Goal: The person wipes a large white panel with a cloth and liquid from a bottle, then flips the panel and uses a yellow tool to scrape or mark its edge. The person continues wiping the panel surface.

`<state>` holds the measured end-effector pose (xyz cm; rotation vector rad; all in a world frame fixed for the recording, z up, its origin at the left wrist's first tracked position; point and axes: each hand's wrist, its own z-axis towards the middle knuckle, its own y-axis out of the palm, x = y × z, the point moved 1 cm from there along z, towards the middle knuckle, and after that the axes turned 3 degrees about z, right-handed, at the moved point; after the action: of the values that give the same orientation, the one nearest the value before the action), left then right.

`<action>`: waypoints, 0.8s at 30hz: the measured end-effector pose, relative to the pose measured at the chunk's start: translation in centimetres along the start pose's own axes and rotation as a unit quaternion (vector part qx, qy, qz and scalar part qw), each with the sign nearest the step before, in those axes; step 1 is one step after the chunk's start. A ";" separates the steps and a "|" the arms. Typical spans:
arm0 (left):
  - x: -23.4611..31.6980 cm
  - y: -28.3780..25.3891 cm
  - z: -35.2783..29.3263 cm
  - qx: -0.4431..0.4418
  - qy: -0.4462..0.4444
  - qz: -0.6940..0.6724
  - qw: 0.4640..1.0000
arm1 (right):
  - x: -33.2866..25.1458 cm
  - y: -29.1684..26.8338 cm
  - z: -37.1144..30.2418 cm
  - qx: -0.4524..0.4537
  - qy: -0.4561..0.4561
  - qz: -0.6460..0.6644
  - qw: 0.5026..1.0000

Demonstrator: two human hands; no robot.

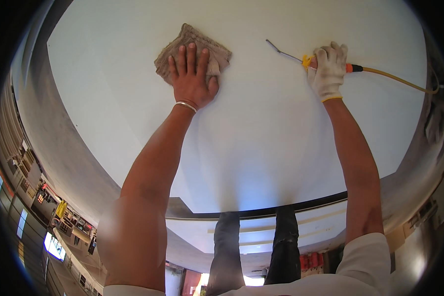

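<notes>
My bare left hand [191, 76] lies flat with fingers spread on a brown, folded cloth [182, 39], pressing it onto a large white panel [261, 128]. A pale bracelet circles that wrist. In a white knit glove with a yellow cuff edge, my right hand [329, 71] is wrapped round an air blow gun [308, 62] with a yellow and orange body. Its thin bent metal nozzle [282, 51] points to the upper left over the panel. From the gun's back end a yellow hose [394, 77] runs off to the right. The palm-side grip is hidden by the glove.
The panel's dark near edge [261, 212] crosses in front of my legs. Below it lies another white panel [251, 237] with yellowish strips. At the far left are workshop shelves and a yellow item [60, 208]; red objects [312, 261] stand low at the right.
</notes>
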<state>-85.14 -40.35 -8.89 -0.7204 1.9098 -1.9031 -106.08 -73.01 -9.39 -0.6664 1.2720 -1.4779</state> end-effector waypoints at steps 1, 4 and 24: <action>0.0 0.0 0.0 -0.015 -0.001 0.004 1.000 | 0.0 0.0 0.2 0.004 0.009 0.000 1.000; 0.1 0.0 0.0 -0.019 -0.003 0.007 1.000 | -0.2 0.0 0.8 0.025 0.004 0.000 1.000; -1.1 0.4 25.4 0.045 0.064 0.025 0.997 | -1.3 -0.6 3.3 -0.011 0.062 0.035 0.997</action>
<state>-69.61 -60.47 -10.31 -0.5302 1.8836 -2.0345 -103.00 -73.10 -7.59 -0.5458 1.3956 -1.4682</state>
